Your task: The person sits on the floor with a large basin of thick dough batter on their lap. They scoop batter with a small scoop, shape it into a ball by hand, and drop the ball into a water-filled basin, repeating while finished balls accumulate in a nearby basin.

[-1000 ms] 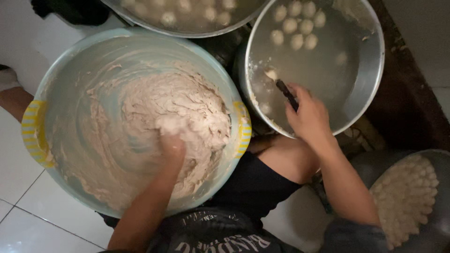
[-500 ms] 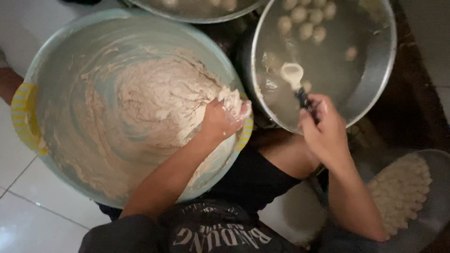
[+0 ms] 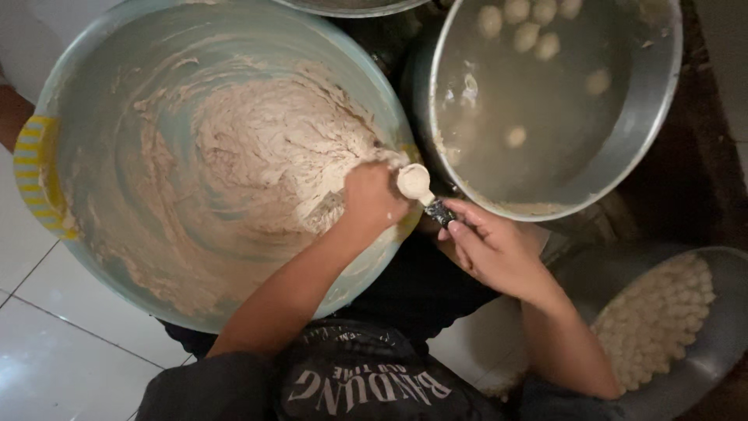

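My left hand [image 3: 372, 199] is closed on a lump of pale dough at the right rim of a big light-blue basin [image 3: 93, 101] filled with sticky beige dough [image 3: 265, 148]. My right hand [image 3: 495, 249] grips a dark-handled spoon [image 3: 417, 185], whose bowl touches the dough squeezed out of my left fist. A metal pot of water [image 3: 647, 117] stands to the right, with several dough balls [image 3: 530, 31] floating in it.
A metal bowl [image 3: 721, 343] heaped with small pale balls sits at the lower right. Another metal vessel's rim [image 3: 351, 6] shows at the top. The basin has a yellow striped handle [image 3: 31, 171] on its left. White floor tiles [image 3: 54, 351] lie at the lower left.
My left hand came out of the dough to the basin's right rim with a lump in it. My right hand brought the spoon from the pot over to that fist.
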Available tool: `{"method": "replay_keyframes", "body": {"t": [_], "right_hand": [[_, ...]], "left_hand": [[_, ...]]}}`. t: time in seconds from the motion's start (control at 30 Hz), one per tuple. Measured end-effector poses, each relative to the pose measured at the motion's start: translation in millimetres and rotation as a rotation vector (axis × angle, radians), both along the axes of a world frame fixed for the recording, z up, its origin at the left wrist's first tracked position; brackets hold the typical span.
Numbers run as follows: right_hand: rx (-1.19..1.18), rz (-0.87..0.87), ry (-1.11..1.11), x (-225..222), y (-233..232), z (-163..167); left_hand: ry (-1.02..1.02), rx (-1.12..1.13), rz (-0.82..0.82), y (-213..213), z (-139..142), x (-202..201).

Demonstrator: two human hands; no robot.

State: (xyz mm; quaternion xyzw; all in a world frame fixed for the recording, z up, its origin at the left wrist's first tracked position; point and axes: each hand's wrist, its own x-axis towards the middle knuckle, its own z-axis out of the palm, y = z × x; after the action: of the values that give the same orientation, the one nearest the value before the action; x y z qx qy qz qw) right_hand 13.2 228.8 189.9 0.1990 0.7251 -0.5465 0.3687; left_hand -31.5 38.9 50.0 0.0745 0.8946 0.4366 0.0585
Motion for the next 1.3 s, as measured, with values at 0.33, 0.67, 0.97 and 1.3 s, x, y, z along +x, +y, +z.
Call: {"method": "replay_keyframes", "body": {"t": [0.33, 0.67, 0.97, 1.3], "right_hand": [[0.687, 0.328, 0.579, -23, 41, 20], [0.546, 0.343, 0.554, 13, 0, 18], [-0.043, 0.107, 0.109, 17, 1, -11], [0.674, 0.19, 0.455, -13, 42, 16]], "left_hand": [[0.118, 0.006, 0.066, -10, -59, 24], [0.544, 0.189, -0.044, -4, -40, 27], [0.139, 0.118, -0.022, -2, -35, 21], [0.34, -0.035, 0.086, -15, -62, 28]]}}
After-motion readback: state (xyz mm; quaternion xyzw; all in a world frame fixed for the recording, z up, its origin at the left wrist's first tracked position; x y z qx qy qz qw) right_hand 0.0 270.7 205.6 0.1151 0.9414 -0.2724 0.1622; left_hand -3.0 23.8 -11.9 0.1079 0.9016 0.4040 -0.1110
